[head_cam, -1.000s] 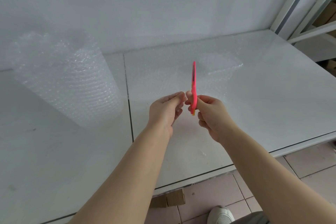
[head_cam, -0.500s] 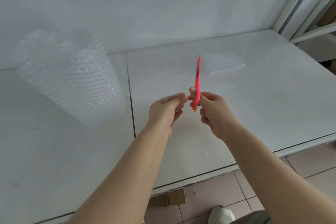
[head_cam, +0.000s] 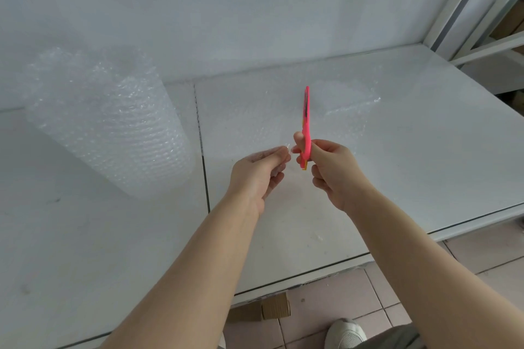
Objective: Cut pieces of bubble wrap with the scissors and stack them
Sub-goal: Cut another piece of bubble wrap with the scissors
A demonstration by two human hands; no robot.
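Where the desk (head_cam: 425,156) is concerned: white top, two panels, seam (head_cam: 202,150) running from rear to front edge.

Item 1. Scissors (head_cam: 306,119), pink, seen edge-on, blades pointing up and away. They are raised above the middle of the right panel. Whether the blades are parted cannot be told.

Item 2. Right hand (head_cam: 334,173), fingers curled round the scissors' handles, thumb on the left side.

Item 3. Left hand (head_cam: 255,176), just left of the scissors, thumb and forefinger pinching the near edge of item 4, other fingers loosely curled.

Item 4. Bubble-wrap sheet (head_cam: 255,116), clear, spread over the right panel from the hands toward the rear edge.

Item 5. Cut pieces (head_cam: 346,96), a low pile toward the rear of the right panel, behind the scissors.

Item 6. Roll (head_cam: 107,122) of bubble wrap, upright on the left panel, near the rear edge.

Item 7. Cardboard scrap (head_cam: 272,310) and shoe (head_cam: 344,333) on the tiled floor below the front edge.
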